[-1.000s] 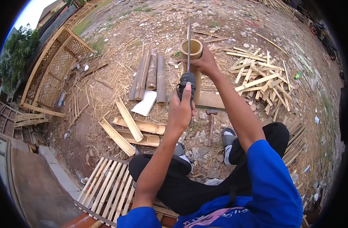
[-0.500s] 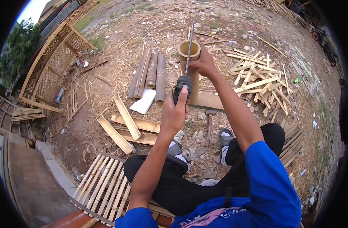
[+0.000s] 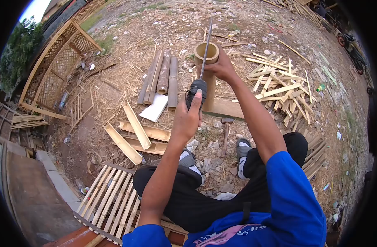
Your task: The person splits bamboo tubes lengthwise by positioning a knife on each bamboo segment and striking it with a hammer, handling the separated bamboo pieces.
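My left hand is wrapped round the black handle of a long blade, its thumb along the handle. The blade points away from me and lies across the open top of an upright bamboo tube. Just below the rim, my right hand grips the tube from its right side. The tube stands at a flat wooden board; its lower end is partly hidden behind my left hand and the handle. A hammer lies on the ground between the board and my feet.
Whole bamboo pieces and a white sheet lie left of the tube. Nearer are split bamboo halves and a slatted bamboo piece. A heap of bamboo strips lies to the right, and a lattice frame stands far left.
The blade has tilted from nearly straight ahead to a slant, its tip further right than its handle. My left hand has shifted slightly left and nearer, while my right hand keeps its grip on the tube.
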Motion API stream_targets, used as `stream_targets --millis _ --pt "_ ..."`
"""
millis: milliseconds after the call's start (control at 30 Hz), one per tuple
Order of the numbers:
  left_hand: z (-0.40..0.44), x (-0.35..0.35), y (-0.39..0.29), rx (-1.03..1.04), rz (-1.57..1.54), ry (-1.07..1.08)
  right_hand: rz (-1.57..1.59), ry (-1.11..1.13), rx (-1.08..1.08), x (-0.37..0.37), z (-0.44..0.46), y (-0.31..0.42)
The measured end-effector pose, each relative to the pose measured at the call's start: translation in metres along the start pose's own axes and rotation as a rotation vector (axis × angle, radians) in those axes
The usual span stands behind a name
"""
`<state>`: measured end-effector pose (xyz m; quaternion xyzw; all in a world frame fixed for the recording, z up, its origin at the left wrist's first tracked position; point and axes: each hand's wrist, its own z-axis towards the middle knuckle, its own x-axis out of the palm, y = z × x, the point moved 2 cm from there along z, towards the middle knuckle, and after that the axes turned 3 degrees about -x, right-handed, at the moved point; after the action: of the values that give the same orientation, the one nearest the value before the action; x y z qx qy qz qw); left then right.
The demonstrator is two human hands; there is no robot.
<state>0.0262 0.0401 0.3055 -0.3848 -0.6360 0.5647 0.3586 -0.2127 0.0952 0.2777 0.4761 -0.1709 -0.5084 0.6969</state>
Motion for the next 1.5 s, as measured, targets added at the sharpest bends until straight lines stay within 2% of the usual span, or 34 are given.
stream_targets --millis 667,867,967,1100,1167,1233,1300,1400,1500 --pt "-0.007 -0.004 0.013 -0.008 -0.045 -0.013 0.101 0.094 0.051 0.006 -0.011 -0.002" --pt "-0.006 -0.008 0.012 -0.021 -0.032 0.009 -0.094 0.174 0.121 -0.002 -0.024 0.007" --pt "-0.006 -0.008 0.004 -0.025 0.001 0.034 -0.044 0.109 0.100 0.000 -0.052 -0.030" --pt "-0.005 -0.003 0.007 -0.058 0.034 0.029 -0.098 0.169 0.521 -0.002 -0.129 -0.123" --pt "-0.005 -0.002 0.008 -0.057 0.040 0.023 -0.162 0.391 0.868 -0.003 -0.182 -0.179" --pt "-0.006 -0.001 0.004 -0.067 0.041 0.003 -0.406 0.583 0.782 0.003 -0.243 -0.236" --pt "-0.006 -0.001 0.005 -0.073 0.022 0.004 -0.526 0.526 0.900 0.006 -0.288 -0.243" --pt "-0.003 -0.001 0.007 -0.073 -0.014 -0.005 -0.555 0.310 1.012 0.021 -0.340 -0.260" --pt "-0.001 -0.003 0.007 -0.075 -0.049 0.006 -0.513 0.232 1.085 0.033 -0.348 -0.242"
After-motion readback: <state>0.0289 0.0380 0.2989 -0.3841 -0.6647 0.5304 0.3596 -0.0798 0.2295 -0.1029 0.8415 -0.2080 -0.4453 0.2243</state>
